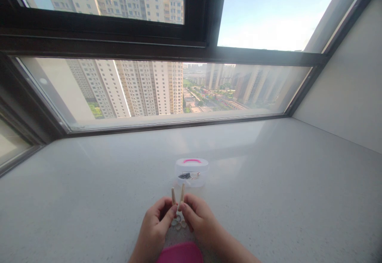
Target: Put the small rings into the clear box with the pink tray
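My left hand (158, 224) pinches a slim beige tapered piece (173, 194), held upright between thumb and fingers. Close beside it, my right hand (198, 217) grips a second slim beige tapered piece (182, 193), slightly longer in view and leaning a little. The lower ends of both are partly covered by my fingers. Beneath and between the hands, several small pale round pieces (178, 226) lie on the white surface, partly hidden by my right fingers. Just beyond the hands stands a translucent box (192, 168) with a pink handle; dark and light items show through its front.
A bright pink object (180, 254) enters at the bottom edge, mostly cut off. The white speckled sill (89, 187) reaches to a dark window frame (179, 124) at the back. A pale wall (352, 80) rises on the right.
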Demonstrator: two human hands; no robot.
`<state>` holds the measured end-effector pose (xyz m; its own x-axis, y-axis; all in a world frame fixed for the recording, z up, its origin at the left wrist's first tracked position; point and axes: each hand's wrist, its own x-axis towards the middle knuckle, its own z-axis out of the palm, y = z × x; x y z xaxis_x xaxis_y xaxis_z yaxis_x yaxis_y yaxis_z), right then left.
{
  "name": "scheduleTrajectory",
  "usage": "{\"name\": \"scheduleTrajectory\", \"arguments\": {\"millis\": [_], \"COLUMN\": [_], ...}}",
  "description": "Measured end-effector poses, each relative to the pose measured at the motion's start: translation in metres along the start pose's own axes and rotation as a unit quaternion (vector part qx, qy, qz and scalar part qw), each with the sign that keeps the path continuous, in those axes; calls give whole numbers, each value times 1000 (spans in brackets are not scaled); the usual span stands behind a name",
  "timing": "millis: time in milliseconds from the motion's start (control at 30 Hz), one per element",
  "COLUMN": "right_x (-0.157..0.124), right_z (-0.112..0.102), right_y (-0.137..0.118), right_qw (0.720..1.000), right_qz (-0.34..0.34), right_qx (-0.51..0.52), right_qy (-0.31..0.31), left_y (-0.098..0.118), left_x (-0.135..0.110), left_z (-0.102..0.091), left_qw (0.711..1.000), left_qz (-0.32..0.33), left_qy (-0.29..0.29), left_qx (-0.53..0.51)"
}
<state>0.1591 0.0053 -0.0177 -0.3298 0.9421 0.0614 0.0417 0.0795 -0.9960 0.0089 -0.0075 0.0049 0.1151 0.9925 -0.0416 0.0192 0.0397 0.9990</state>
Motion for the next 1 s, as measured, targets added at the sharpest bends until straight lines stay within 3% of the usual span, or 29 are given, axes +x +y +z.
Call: {"name": "scheduleTrajectory", "arguments": {"millis": [1000], "right_x": [1], "right_z": [0], "right_y": [3], "right_qw": [1000], "right_qz": [-12], "right_qx": [-8], "right_qy": [4], "left_y": [-7], "left_x": [2], "left_z": [-2], "left_qw": [1000], "left_qz": [16], "left_qy": [0], "left_qx": [12]}}
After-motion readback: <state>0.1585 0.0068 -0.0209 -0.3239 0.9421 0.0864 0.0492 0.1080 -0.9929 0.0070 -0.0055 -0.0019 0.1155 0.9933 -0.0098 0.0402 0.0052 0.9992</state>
